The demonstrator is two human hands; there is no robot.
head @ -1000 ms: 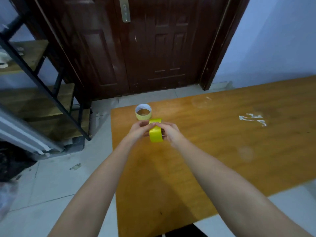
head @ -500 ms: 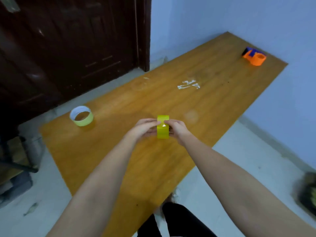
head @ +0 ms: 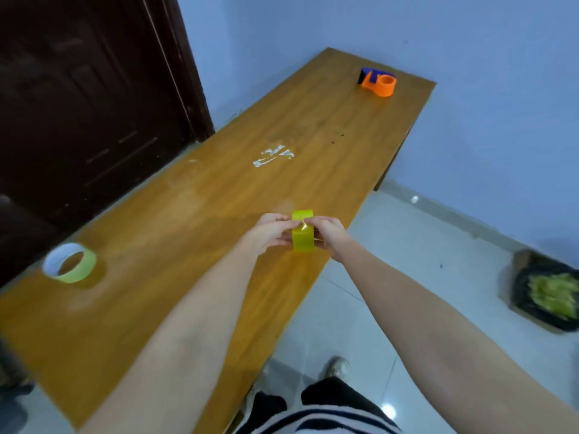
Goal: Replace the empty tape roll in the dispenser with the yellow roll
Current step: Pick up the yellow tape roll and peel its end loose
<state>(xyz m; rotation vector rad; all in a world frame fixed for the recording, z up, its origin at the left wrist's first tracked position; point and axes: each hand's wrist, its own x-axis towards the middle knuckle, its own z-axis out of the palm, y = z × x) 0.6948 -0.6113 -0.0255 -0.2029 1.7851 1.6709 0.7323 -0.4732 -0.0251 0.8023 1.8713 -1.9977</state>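
Note:
I hold a yellow tape roll (head: 303, 239) upright between both hands, just above the near right edge of the wooden table (head: 219, 195). My left hand (head: 272, 231) grips its left side. My right hand (head: 327, 234) grips the right side, and its fingertips pinch a small lifted flap of tape on top of the roll. The orange and blue tape dispenser (head: 378, 82) stands at the table's far end, well out of arm's reach. A nearly empty roll with a white core (head: 69, 262) lies flat on the table at the left.
White smears (head: 273, 155) mark the table's middle. A dark wooden door (head: 87, 98) stands behind the table on the left and a blue wall on the right. On the tiled floor at the right sits a black box of green stuff (head: 546, 292). My legs and a shoe (head: 336, 368) show below.
My view has swung right from the door toward the table's far end, bringing the dispenser into sight. Both hands have stayed on the yellow roll; the near-empty roll now lies farther left.

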